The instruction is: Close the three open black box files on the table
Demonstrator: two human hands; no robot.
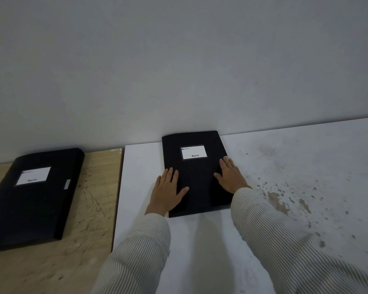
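In the middle of the frame a black box file [197, 172] lies flat on the white desk [295, 187], its far end close to the wall, and its cover with the white label [193, 152] is down. The left hand [167, 193] rests on the left edge of the cover, partly on the desk, and the right hand [229, 177] lies on the right side of the cover. The fingers [224, 164] of both hands are spread flat and wide; they grip nothing, they only lie on the cover. At the left of the frame a second box file [33, 198] lies on the wooden board [94, 198], also with its cover down and a small clasp [67, 184] on its right edge. A third file is not visible in this view. I judge that the file is stiff board, light when empty, and not fragile, with a rather matte surface that will not slip much. The cover seems to hinge on the left side, so the free right edge is the good place to press, near the fastener, until it stays down.
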